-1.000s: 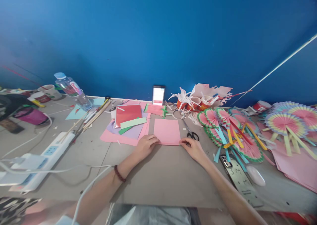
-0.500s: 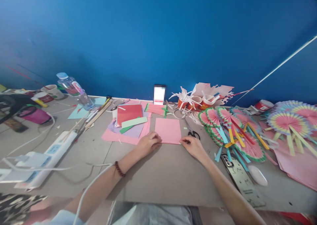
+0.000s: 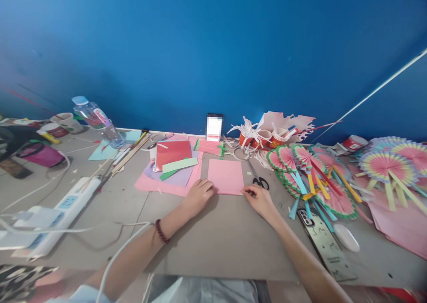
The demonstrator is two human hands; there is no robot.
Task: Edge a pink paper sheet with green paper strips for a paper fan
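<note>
A square pink sheet of paper [image 3: 226, 174] lies flat on the grey table, its near edge towards me. My left hand [image 3: 200, 192] is at its lower left corner, fingers curled together over the edge. At the lower right corner, my right hand [image 3: 258, 197] pinches the paper between thumb and fingers. Black-handled scissors [image 3: 260, 182] rest just beyond my right hand. To the left of the sheet are a red packet [image 3: 173, 154] and a pale green paper strip [image 3: 180, 164] on larger pink and purple paper.
Pleated paper fans [image 3: 320, 169] crowd the right side, near a phone [image 3: 325, 243] and a white mouse-shaped case [image 3: 347, 237]. Paper cups [image 3: 263, 138] and a propped phone [image 3: 214, 127] stand by the blue wall. Leftwards are a bottle [image 3: 100, 118] and a power strip [image 3: 63, 214]. A white cable [image 3: 113, 267] crosses my left forearm.
Both hands stay at the near corners of the pink sheet. The view has turned very slightly, and I see no other clear movement.
</note>
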